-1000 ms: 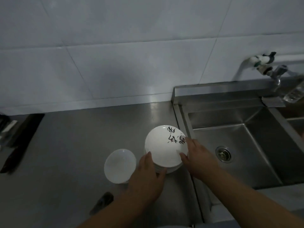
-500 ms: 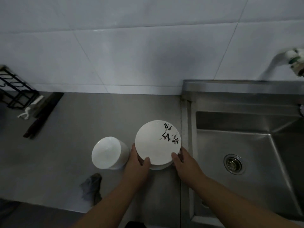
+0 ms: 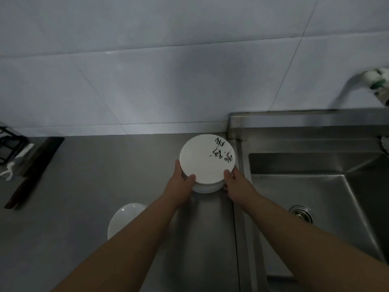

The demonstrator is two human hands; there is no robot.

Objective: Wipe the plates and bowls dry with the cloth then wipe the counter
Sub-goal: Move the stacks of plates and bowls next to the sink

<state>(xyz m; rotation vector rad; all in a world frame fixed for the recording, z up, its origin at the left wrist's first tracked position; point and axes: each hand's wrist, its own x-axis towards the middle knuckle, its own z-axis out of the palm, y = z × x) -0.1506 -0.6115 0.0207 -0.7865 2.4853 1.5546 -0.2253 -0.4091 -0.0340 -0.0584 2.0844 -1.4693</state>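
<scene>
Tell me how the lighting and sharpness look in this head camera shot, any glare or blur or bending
Head view: dim overall, with a soft glare patch on the tiled wall above the counter; the tap at the right edge is smeared; wide-angle bending tilts the tile seams; the stack of plates held by the left hand and right hand is fairly sharp.

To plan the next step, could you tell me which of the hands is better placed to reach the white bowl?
Left. The left hand grips the plate stack's left side, and the white bowl lies left.
</scene>
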